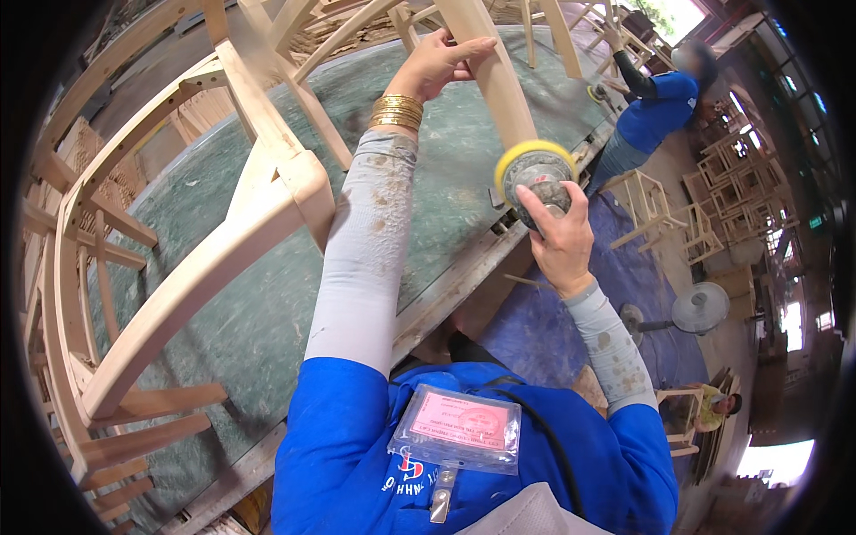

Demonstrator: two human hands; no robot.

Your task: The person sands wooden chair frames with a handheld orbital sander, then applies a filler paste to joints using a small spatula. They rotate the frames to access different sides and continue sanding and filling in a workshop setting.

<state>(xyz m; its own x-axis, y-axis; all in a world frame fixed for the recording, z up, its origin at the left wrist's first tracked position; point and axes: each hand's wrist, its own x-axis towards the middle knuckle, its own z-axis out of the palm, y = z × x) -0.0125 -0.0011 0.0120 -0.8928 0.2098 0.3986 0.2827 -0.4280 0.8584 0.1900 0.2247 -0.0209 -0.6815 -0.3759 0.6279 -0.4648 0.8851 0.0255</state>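
Clear plastic badge pouch (pixel 456 432) hangs on the blue work shirt (pixel 334 437), below a long, pale, curved wooden piece (pixel 504 94) over the green worktop (pixel 437 178). Good sanding here probably calls for a flat pad, light even pressure and strokes along the grain. The left hand (pixel 443 67), its arm reaching well forward, steadies the wood, thumb across its face; the right hand (pixel 562 236), elbow bent, curls its fingers round a grey, yellow-rimmed disc sander (pixel 538 178) at the wood's lower end.
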